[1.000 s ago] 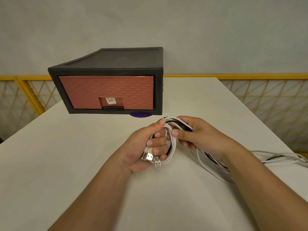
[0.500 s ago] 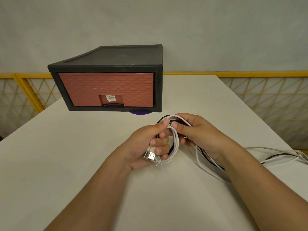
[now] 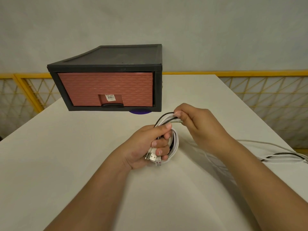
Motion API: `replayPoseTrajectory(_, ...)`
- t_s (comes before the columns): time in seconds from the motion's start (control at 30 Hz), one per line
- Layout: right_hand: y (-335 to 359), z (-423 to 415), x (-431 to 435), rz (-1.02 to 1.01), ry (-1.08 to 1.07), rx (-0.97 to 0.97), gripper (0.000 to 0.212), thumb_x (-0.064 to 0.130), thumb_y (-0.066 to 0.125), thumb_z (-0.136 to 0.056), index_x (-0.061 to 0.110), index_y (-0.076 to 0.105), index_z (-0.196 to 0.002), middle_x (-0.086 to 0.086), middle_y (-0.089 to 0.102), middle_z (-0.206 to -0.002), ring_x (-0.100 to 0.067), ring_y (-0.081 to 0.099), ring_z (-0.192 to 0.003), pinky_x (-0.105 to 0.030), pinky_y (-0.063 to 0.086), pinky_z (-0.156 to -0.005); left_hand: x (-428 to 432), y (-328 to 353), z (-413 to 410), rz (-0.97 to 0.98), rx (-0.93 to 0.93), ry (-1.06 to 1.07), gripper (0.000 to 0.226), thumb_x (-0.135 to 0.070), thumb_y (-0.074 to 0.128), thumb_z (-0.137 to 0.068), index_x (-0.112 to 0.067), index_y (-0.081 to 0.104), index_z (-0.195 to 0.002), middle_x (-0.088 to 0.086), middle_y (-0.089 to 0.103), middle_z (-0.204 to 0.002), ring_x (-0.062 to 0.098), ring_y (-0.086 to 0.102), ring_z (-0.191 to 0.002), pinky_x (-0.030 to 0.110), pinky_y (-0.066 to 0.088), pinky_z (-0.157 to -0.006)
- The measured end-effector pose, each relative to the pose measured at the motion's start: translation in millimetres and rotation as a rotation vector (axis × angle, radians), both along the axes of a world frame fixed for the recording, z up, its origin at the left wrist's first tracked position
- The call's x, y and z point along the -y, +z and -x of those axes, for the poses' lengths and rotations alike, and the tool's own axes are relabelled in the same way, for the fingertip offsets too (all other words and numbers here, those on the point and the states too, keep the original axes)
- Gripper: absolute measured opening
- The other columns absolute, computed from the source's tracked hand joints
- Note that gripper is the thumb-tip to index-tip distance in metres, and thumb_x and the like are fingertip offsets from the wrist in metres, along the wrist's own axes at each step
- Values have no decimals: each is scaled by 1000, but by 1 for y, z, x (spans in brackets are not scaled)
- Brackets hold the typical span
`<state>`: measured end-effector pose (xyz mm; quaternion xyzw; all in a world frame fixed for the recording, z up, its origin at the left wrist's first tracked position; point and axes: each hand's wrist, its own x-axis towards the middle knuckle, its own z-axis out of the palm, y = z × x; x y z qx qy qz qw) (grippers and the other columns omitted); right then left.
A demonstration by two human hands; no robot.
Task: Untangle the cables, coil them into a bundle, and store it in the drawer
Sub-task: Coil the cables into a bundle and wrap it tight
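White and black cables (image 3: 175, 141) form a small coil above the table's middle, gripped in the left hand (image 3: 143, 145), with USB plugs (image 3: 153, 157) poking out below its fingers. The right hand (image 3: 198, 122) pinches the strands just beyond the coil, and loose lengths trail to the white table's (image 3: 66, 164) right edge. A closed drawer (image 3: 106, 87), brick-red in front, sits near the far edge, backed by a yellow railing (image 3: 266, 73) and grey wall (image 3: 150, 22).

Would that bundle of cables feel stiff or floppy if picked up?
Probably floppy: the cables bend into tight loops in the left hand and trail limp across the table. Likely light, since fingers alone hold them. Untied, the loops may spring apart.
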<state>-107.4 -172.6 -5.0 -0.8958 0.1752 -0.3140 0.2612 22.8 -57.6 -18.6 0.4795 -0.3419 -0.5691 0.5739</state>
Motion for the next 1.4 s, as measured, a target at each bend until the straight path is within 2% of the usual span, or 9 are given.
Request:
replayPoseTrajectory(0.07,-1,-1,2,118,-40,-21,16,33,41,-101,33,48,-87,10,53,-66,-9,49,-62,-33,40,-62,0,0,1,5,0,2,28,-36,58,-82,-17,51,-62,-8,26,-41,8,33,-37,24,43,-47)
replayPoseTrajectory(0.23,4,5,8,-193,93,-11,12,27,51,-97,30,60,-91,16,55,-66,-2,46,-63,-17,37,-62,-1,1,-3,-1,-62,19,33,-44,58,-81,-18,52,-61,-9,26,-40,8,32,-37,23,43,-46)
replayPoseTrajectory(0.37,1,13,20,-2,-26,-156,19,24,45,-101,26,61,-110,10,56,-74,-8,53,-71,-29,44,-69,0,3,-10,-29,-160,50,49,-63,48,-80,-18,50,-61,-10,24,-41,7,30,-37,23,41,-45)
replayPoseTrajectory(0.5,-2,11,20,130,-120,-246,27,18,39,-103,27,56,-121,10,58,-92,-15,54,-85,-29,41,-72,3,1,-15,-59,-181,87,52,-59,46,-90,-18,51,-59,-9,25,-41,8,30,-37,23,40,-47)
replayPoseTrajectory(0.77,21,23,71,303,-320,-558,43,-7,37,-83,33,42,-98,8,60,-96,-22,52,-86,-32,36,-64,1,7,-27,28,-252,185,46,-51,46,-94,-19,47,-61,-10,26,-39,6,31,-36,22,41,-45)
replayPoseTrajectory(0.9,25,26,105,324,-390,-570,32,-1,40,-91,29,46,-98,1,62,-96,-21,50,-83,-31,32,-57,0,8,-33,69,-285,242,43,-50,48,-91,-20,46,-60,-10,26,-39,6,32,-36,21,43,-45)
replayPoseTrajectory(1.07,21,20,110,574,-462,-521,19,24,52,-98,21,62,-114,-4,46,-106,-27,44,-99,-34,36,-72,0,4,-42,74,-281,311,43,-51,50,-90,-21,48,-59,-10,26,-40,6,32,-37,23,42,-49)
replayPoseTrajectory(1.2,21,17,108,453,-596,-471,26,2,50,-91,16,64,-107,-7,49,-104,-32,55,-84,-33,42,-63,2,2,-43,60,-269,318,44,-51,49,-93,-21,48,-60,-9,26,-41,7,32,-38,25,39,-52)
replayPoseTrajectory(1.4,19,23,128,264,-651,-338,20,4,53,-92,10,68,-103,-7,45,-97,-28,49,-85,-30,31,-67,2,2,-39,47,-238,309,46,-50,47,-95,-20,47,-61,-9,27,-41,8,33,-38,27,38,-54)
